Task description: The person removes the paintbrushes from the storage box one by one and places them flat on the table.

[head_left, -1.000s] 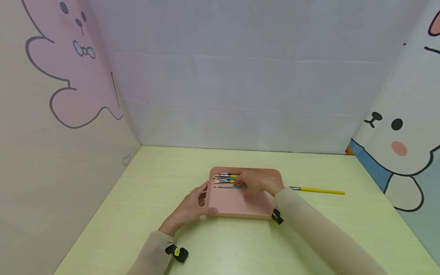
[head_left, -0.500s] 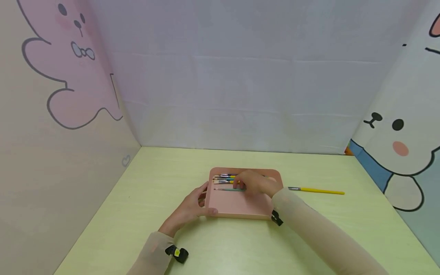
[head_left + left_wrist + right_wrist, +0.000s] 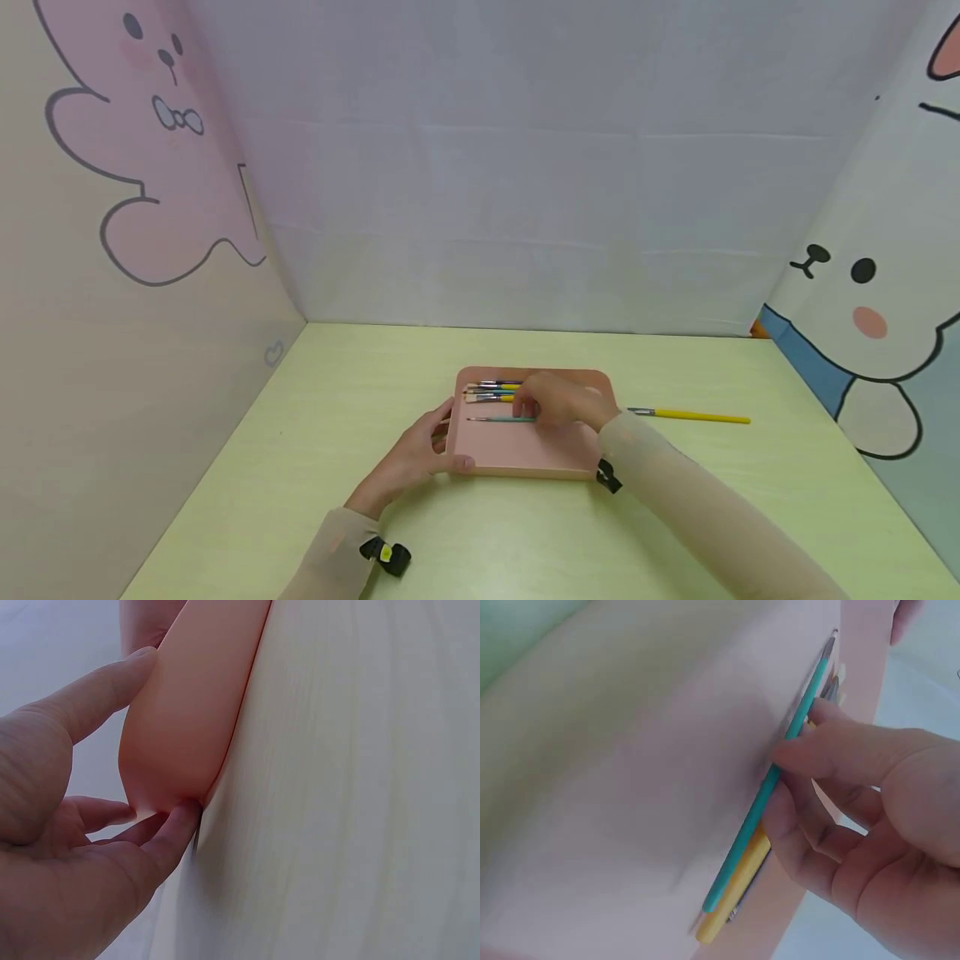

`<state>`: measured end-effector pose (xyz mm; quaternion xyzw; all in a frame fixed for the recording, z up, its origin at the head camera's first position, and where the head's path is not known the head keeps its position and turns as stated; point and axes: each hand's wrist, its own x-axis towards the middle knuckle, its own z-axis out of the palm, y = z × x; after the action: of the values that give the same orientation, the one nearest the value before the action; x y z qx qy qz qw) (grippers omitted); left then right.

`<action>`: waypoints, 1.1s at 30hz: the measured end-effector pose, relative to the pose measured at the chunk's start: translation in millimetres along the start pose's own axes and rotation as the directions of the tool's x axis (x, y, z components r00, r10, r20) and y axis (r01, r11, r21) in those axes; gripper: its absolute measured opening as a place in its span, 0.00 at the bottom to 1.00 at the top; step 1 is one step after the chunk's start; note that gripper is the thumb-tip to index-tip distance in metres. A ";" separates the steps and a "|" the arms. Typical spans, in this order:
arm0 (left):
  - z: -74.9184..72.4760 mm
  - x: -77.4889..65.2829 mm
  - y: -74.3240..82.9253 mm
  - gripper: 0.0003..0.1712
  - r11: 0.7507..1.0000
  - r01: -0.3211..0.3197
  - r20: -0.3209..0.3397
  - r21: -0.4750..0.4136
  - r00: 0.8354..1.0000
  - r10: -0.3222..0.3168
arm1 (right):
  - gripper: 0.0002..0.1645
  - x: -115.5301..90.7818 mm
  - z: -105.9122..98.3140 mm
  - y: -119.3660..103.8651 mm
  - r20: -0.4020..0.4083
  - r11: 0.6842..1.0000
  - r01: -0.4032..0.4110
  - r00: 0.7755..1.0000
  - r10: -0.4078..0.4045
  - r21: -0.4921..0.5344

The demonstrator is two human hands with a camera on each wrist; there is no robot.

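A shallow pink tray (image 3: 510, 450) sits on the table with several paintbrushes (image 3: 489, 392) lying side by side toward its far edge. My left hand (image 3: 412, 450) grips the tray's near left corner; in the left wrist view, the thumb rests on the rim and fingertips press the outer wall (image 3: 195, 697). Over the tray's middle, my right hand (image 3: 555, 402) pinches a slim teal paintbrush (image 3: 739, 840) between thumb and fingers. That brush lies apart from the row, bristles pointing left. Beside it in the right wrist view is a thicker yellow handle (image 3: 739, 881). My right hand hides most handles.
A yellow paintbrush (image 3: 701, 416) lies on the pale table (image 3: 360, 367) to the right of the tray, its bristle end near the right sleeve. White and cartoon-printed sheets (image 3: 465, 183) enclose the table at the back and both sides.
The teal paintbrush has shifted slightly toward me, away from the other brushes, with my right hand on it. My left hand stays at the tray's corner.
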<state>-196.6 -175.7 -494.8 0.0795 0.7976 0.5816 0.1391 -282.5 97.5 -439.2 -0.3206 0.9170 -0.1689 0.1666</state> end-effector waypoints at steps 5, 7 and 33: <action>0.1 -1.2 1.4 0.65 1.000 0.004 -0.003 0.011 1.000 -0.004 | 0.21 -5.9 -9.2 1.1 0.028 0.995 -0.096 0.995 0.097 -0.036; 0.0 -1.3 1.5 0.65 1.000 0.006 -0.004 0.014 1.000 -0.006 | 0.20 -8.7 -13.8 2.1 0.032 0.991 -0.121 0.992 0.123 -0.051; -3.5 -1.4 -1.1 0.65 1.000 -0.004 -0.002 0.007 1.000 0.004 | 0.22 -85.8 -61.3 55.1 -0.129 0.992 0.117 0.985 -0.111 0.044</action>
<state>-196.4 -179.7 -494.7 0.0808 0.7994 0.5793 0.1369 -273.8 205.9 -390.8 -0.3568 0.9013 -0.2215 0.1065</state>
